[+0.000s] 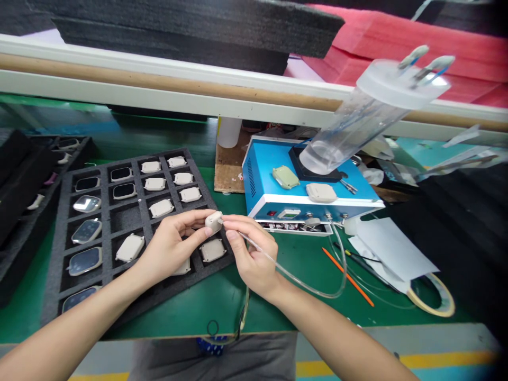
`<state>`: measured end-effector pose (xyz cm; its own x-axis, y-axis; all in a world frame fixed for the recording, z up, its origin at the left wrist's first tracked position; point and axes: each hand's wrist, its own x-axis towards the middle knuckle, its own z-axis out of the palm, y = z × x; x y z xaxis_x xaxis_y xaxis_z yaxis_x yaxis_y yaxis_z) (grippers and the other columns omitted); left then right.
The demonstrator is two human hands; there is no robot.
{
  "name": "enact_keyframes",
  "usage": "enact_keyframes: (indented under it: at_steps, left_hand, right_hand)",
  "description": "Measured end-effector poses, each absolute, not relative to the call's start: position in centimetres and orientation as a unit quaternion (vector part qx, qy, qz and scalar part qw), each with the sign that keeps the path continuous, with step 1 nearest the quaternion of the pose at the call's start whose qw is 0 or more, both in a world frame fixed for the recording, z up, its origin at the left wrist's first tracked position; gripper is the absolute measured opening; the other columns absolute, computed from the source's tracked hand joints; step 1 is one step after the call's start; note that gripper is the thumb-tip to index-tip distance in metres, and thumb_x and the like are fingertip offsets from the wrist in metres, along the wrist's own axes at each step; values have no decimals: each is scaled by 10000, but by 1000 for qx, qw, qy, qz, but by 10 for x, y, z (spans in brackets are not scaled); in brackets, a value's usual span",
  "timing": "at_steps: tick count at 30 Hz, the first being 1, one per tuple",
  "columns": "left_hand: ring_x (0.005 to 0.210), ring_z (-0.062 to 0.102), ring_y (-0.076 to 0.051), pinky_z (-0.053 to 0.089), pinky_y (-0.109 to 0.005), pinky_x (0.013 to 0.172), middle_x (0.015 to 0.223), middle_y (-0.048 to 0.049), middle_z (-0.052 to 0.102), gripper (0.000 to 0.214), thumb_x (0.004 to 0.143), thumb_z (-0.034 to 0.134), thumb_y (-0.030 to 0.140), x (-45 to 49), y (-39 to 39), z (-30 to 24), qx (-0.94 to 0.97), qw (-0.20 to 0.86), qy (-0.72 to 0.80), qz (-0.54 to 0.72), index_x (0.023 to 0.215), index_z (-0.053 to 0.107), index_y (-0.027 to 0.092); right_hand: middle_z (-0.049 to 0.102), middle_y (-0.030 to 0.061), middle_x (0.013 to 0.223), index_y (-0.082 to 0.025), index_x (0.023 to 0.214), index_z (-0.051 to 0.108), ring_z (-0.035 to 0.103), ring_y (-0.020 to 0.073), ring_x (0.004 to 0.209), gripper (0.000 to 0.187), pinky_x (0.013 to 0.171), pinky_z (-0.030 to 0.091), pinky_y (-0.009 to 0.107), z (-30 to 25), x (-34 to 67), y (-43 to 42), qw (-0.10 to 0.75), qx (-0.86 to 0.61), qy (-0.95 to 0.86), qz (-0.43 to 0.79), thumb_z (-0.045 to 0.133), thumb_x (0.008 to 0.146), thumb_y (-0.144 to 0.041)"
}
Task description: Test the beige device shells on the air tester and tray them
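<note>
My left hand is closed round a beige watch case, tilted on edge above the foam tray. The fingers of my right hand pinch the end of a clear tube, its tip touching or very close to the side of the case. From there the tube loops right and up to the front of a blue machine. Under my left hand lies the black foam tray, its compartments holding several beige watch cases and several with dark screens. One compartment in it is bare.
A clear cylinder stands on the machine beside a greenish case and a beige case. An orange stick, white paper and a tape roll lie right. Another tray stands left; a shelf edge crosses behind.
</note>
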<state>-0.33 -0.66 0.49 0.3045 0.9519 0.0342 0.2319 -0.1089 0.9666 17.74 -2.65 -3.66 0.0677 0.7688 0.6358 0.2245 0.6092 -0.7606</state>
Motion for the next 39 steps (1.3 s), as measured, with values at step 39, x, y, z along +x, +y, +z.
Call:
enact_keyframes:
  at_steps: [39]
  left_hand:
    - [835, 697, -190, 598, -296, 713, 978, -85, 759, 644, 899, 713, 418, -5, 19, 32, 621, 458, 504, 389, 1445, 612, 90]
  right_hand:
    - [804, 79, 1113, -255, 1111, 769, 766, 236, 1072, 169, 948, 653, 434, -44, 184, -37, 658, -380, -599, 252, 619, 1035, -240]
